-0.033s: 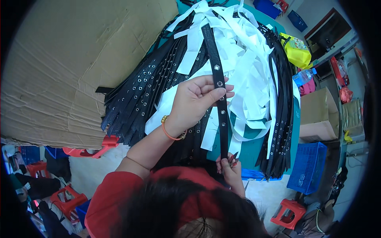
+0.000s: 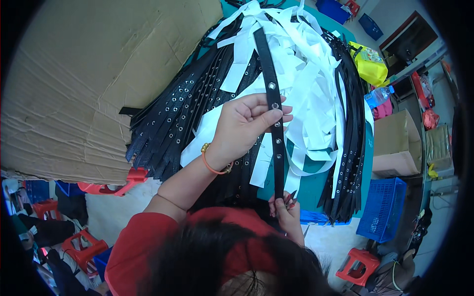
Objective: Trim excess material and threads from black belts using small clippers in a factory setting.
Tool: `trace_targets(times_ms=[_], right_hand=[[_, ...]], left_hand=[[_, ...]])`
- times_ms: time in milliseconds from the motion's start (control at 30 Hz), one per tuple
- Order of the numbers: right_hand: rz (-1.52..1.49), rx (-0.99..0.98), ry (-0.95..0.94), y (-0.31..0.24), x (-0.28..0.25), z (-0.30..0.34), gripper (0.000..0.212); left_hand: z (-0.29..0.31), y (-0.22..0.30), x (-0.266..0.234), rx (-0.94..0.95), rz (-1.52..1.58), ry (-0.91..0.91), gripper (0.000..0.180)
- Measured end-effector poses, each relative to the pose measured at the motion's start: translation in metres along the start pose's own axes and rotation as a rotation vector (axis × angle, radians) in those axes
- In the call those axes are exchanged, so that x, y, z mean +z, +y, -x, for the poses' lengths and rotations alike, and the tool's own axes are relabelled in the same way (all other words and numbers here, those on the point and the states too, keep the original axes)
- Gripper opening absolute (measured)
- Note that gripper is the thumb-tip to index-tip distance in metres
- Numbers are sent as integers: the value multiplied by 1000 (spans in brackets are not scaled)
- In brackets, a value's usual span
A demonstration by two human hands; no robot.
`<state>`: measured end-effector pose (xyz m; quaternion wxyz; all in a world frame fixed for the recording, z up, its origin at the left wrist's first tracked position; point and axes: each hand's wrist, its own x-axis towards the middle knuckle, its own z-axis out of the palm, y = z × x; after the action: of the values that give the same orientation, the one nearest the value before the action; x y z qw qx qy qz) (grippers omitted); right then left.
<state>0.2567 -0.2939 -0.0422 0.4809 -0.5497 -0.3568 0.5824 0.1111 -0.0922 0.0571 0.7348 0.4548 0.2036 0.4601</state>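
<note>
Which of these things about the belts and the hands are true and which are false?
1. The left hand pinches a black belt with metal eyelets. True.
2. The right hand holds the belt's lower end. True.
3. The paper strips on the pile are yellow. False: they are white.
4. The flattened cardboard lies on the right. False: it lies to the left of the belt pile.
5. A blue crate stands at the right, off the table. True.
6. The left wrist is bare. False: it wears an orange band.
</note>
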Motion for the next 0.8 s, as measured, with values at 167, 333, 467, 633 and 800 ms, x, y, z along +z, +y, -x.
trace_targets(times_ms=[167,333,467,633,800], right_hand=[[7,19,28,1,3,8,14],[46,99,21,10,-6,16,15],[83,153,-38,10,-12,28,16],[632,-19,-29,-13,-31,23,21],[399,-174,407,-36,-37,-9,26]], left_hand=[[1,1,3,-8,41,-36,27],[0,5,-2,48,40,24,30],[1,9,-7,186,7,91,44],[0,5,-17,26,-44,16,46],[5,-8,-22,-202,36,-81,45]])
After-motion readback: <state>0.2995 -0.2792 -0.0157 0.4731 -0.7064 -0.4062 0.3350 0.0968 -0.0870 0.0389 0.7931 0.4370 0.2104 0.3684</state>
